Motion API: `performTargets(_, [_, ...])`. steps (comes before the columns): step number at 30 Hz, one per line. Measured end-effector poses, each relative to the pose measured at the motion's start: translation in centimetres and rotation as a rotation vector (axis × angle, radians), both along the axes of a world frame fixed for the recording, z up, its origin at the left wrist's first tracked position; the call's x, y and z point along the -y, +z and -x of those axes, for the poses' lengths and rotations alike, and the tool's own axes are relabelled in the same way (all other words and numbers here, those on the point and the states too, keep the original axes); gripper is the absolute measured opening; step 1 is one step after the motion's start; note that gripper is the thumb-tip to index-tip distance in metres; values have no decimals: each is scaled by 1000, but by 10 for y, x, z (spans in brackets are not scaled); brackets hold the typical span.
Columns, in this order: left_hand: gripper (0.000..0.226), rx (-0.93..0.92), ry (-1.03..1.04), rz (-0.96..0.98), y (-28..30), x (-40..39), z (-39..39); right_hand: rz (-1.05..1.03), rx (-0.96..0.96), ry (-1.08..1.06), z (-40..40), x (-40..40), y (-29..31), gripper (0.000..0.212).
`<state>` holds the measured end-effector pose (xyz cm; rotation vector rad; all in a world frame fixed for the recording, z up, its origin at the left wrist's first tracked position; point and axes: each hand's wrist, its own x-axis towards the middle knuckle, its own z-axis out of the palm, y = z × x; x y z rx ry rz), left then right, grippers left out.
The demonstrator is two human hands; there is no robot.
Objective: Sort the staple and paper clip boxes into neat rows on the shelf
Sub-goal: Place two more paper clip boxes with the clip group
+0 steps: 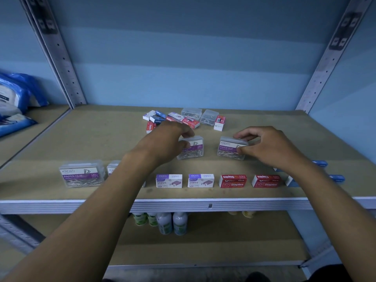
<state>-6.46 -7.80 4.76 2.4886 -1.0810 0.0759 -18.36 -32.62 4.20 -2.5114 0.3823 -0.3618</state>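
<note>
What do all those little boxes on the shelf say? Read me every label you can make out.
"KREATI", "PAPER CLIP": front-left clear box, and the clear box the right hand grips.
"KREATI", "STAPLES": two purple boxes.
"Staples", "10": two red boxes; their top print is upside down.
Box under the left hand, back pile: mostly hidden or too blurred.

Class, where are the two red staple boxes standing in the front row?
In the head view, the red staple boxes stand right of centre, near the shelf's front edge, beside the purple-and-white staple boxes.
</note>
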Motion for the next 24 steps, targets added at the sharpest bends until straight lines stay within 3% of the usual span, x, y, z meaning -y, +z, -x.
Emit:
performTargets(16, [32, 25, 29, 30, 18, -77, -19, -12, 3, 59, -23, -38, 5, 30])
performTargets(24, [33, -15, 162, 42, 24, -140, -28, 1, 24, 172, -46, -89, 9, 32])
